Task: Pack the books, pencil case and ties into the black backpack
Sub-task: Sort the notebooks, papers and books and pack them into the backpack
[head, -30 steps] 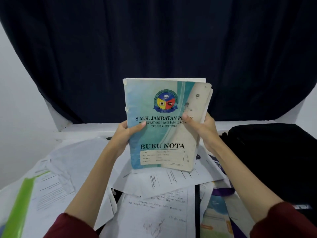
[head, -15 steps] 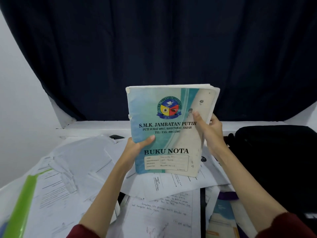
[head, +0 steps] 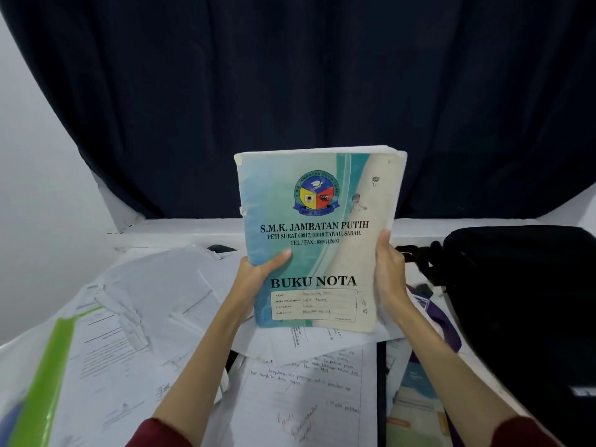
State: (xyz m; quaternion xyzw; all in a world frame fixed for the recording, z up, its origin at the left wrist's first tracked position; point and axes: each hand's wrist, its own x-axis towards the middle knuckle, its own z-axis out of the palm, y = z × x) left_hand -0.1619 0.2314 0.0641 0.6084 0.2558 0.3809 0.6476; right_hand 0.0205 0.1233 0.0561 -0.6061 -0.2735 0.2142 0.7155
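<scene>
The notebook (head: 317, 240) was held upright above the bench (head: 180, 235), cover toward the camera, at the centre of the scene. The cover was blue-green and cream, carried a round crest, and was printed "S.M.K. JAMBATAN PUTIH" and "BUKU NOTA" above a filled-in name label. Its corners were worn.

The left hand (head: 254, 279) gripped the notebook's left edge at mid-height. The thumb lay across the front cover; the other fingers were behind the book and could not be seen. The right hand (head: 388, 279) held the right edge. Its thumb ran straight up along the cover margin, and the remaining fingers were hidden behind the book, so their curl could not be told. Both forearms were bare, with dark red sleeves (head: 161, 435) at the near edge of the view.

The black backpack (head: 522, 304) lay on the bench at the right, well apart from the notebook, with its strap loops toward the book. A purple strip (head: 442, 321) lay near the backpack's left side, just beside the right wrist.

Loose printed and handwritten papers (head: 154, 317) covered the bench beneath and to the left of the hands. A green folder edge (head: 48, 375) lay at the near left. A second book with a blue-green cover (head: 416, 391) lay near right, partly under the right forearm. A dark curtain (head: 290, 91) hung at the far side.
</scene>
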